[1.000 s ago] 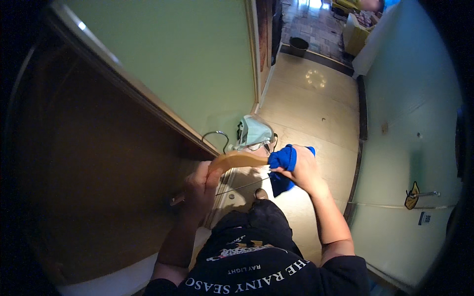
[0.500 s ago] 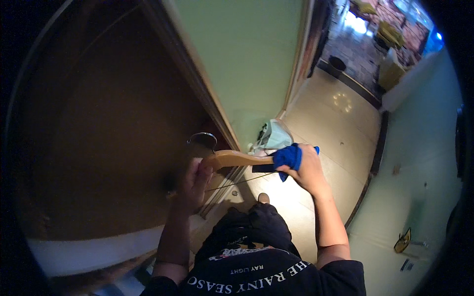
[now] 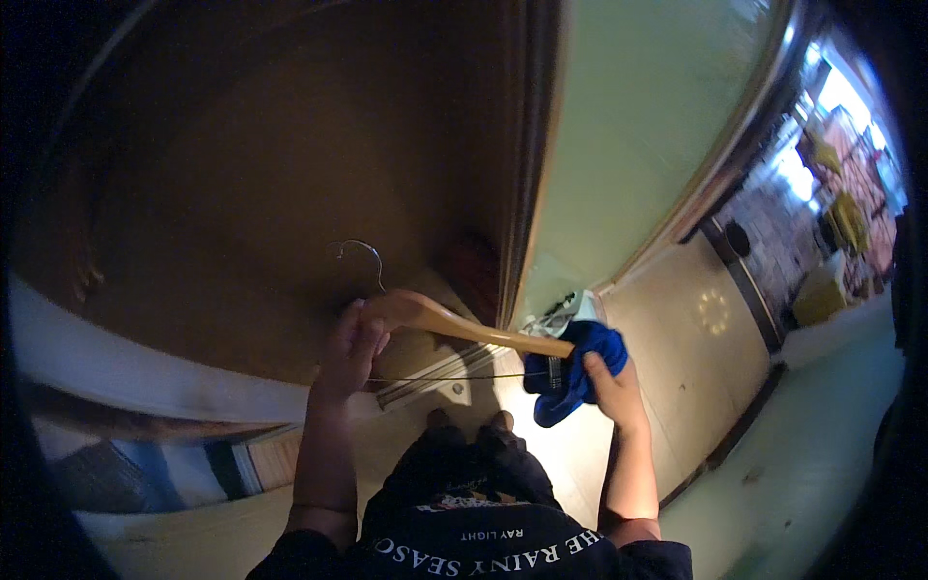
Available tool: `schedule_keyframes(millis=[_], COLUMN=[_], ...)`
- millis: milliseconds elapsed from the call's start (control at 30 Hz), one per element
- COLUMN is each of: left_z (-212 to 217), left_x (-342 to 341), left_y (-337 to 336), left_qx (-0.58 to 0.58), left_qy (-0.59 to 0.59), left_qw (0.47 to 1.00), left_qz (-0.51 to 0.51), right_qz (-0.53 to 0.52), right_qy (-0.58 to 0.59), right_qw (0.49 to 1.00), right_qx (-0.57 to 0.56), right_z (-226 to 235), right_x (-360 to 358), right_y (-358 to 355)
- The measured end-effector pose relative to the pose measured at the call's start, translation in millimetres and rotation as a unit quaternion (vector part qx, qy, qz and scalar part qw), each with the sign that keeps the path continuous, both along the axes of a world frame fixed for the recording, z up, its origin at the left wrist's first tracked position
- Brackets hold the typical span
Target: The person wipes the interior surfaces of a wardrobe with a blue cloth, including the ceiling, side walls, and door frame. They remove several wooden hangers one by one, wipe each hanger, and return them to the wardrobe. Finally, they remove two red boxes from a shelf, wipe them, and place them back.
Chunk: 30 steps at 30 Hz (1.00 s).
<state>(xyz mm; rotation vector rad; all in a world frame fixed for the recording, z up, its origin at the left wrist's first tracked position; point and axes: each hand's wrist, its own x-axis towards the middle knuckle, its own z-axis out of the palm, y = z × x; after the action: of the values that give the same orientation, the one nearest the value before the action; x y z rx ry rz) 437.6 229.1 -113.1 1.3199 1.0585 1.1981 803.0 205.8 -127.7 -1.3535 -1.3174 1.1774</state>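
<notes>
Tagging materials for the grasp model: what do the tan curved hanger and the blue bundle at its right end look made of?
Tan curved hanger: looks like wood with a smooth, slightly glossy finish; its thin grey hook looks like metal wire. Blue bundle: soft cloth, matte, rumpled into folds in the right hand. The left hand grips the hanger near the hook.

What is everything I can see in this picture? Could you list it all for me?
wooden hanger: one, tan with a metal hook, held between both hands
blue cloth: one, at the hanger's right end
brown door: one, upper left
green wall: one, upper middle
pale object: one, whitish, on the floor by the wall
tiled floor: beige, right
left hand: grips the hanger near its hook
right hand: grips the blue cloth
</notes>
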Motion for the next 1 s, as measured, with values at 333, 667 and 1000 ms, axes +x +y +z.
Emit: schedule_keyframes(millis=[333, 667, 1000], left_z=[9, 66, 182], left_x=[-75, -82, -171], left_y=[-25, 41, 63], left_qx=[0.193, 0.258, 0.313], left_qy=[0.203, 0.272, 0.028], left_qw=[0.938, 0.827, 0.895], left_qz=[0.203, 0.419, 0.317], right_qz=[0.339, 0.269, 0.248], right_qy=[0.059, -0.129, -0.157], right_qw=[0.927, 0.908, 0.833], right_qx=[-0.151, 0.294, 0.468], right_z=[34, 85, 164], right_x=[-80, -224, -392], right_y=[28, 55, 93])
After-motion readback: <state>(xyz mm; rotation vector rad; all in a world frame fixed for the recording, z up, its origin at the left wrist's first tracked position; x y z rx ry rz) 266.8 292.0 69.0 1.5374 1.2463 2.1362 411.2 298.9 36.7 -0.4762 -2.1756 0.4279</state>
